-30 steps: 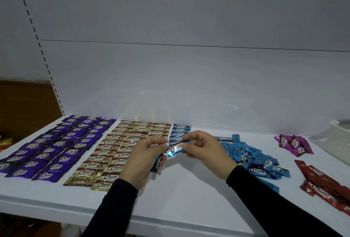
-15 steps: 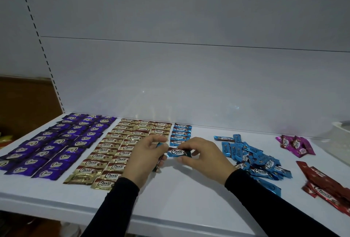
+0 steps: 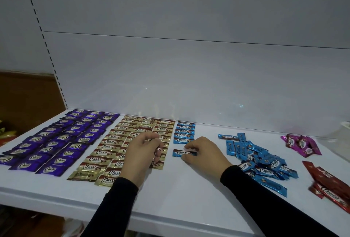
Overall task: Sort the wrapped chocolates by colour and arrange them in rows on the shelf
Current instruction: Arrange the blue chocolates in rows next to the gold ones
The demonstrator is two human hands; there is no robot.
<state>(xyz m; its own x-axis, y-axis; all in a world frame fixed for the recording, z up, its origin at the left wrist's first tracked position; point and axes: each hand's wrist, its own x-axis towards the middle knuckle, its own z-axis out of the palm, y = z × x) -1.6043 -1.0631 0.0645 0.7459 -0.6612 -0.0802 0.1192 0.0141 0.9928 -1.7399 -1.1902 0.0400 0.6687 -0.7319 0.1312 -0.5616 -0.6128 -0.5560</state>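
A blue wrapped chocolate (image 3: 181, 152) lies flat on the white shelf (image 3: 180, 193), just below a short column of blue chocolates (image 3: 185, 131). My right hand (image 3: 202, 154) pinches its right end between thumb and fingertips. My left hand (image 3: 141, 153) hovers over the right edge of the gold rows (image 3: 113, 147) with its fingers curled; what its palm holds is hidden. Purple rows (image 3: 56, 142) fill the shelf's left end. A loose pile of blue chocolates (image 3: 259, 161) lies to the right of my right hand.
A small magenta pile (image 3: 301, 145) sits at the back right and a red pile (image 3: 331, 185) at the front right. A white container's edge (image 3: 345, 132) shows at the far right. The shelf's back panel rises behind the rows.
Both hands lowered the blue chocolate from mid-air to the shelf below the blue column. My left hand let go of it and drew back left over the gold rows.
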